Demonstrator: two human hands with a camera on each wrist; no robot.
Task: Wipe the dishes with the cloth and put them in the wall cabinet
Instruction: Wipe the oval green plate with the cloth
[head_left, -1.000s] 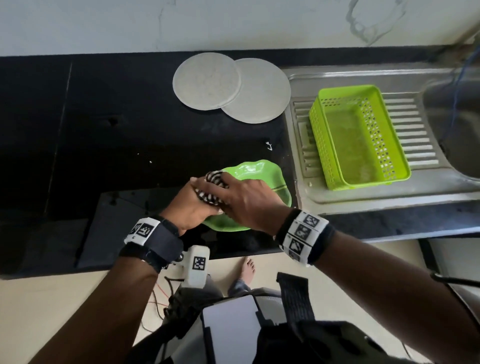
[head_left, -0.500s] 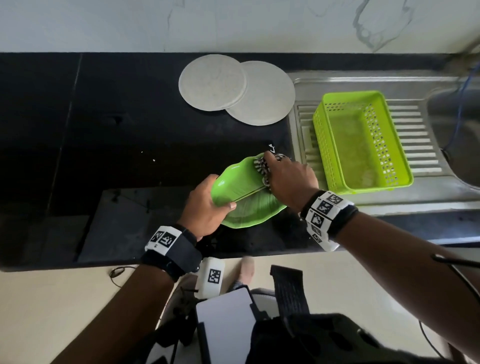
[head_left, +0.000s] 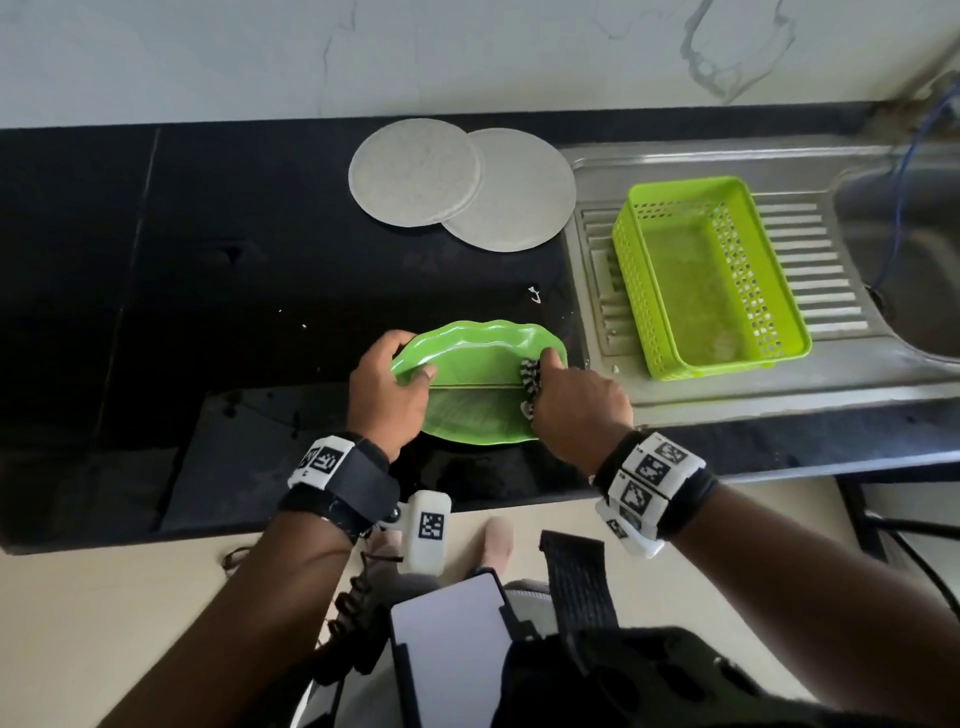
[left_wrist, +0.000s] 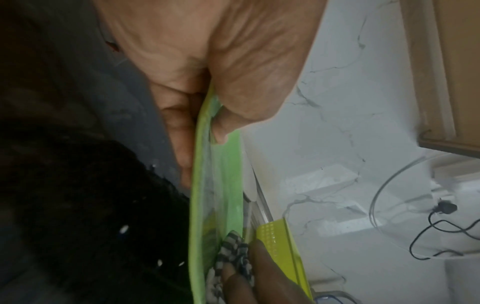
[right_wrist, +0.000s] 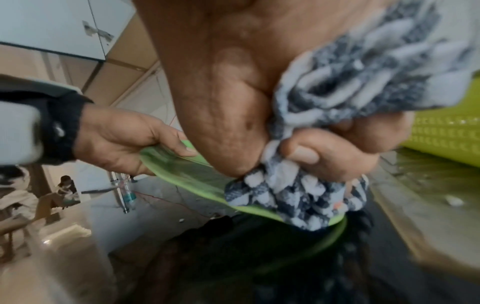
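Note:
A green leaf-shaped plate (head_left: 478, 382) is held just above the black counter near its front edge. My left hand (head_left: 389, 387) pinches the plate's left rim, thumb on top (left_wrist: 223, 123) and fingers underneath. My right hand (head_left: 571, 400) grips a bunched black-and-white checked cloth (head_left: 530, 382) and presses it on the plate's right end. The right wrist view shows the cloth (right_wrist: 324, 185) wadded in the curled fingers against the plate (right_wrist: 182, 170). The cloth (left_wrist: 233, 259) also shows on the plate (left_wrist: 215, 205) in the left wrist view.
Two round grey plates (head_left: 415, 171) (head_left: 524, 192) lie overlapping at the back of the black counter (head_left: 182, 260). An empty lime-green perforated basket (head_left: 711, 275) stands on the steel sink drainboard (head_left: 831, 384) to the right. The sink basin (head_left: 914, 249) is at the far right.
The cloth swept from the plate's left side, by the left hand, to its right end. The left hand shifted its hold on the left rim, and the plate turned to lie level.

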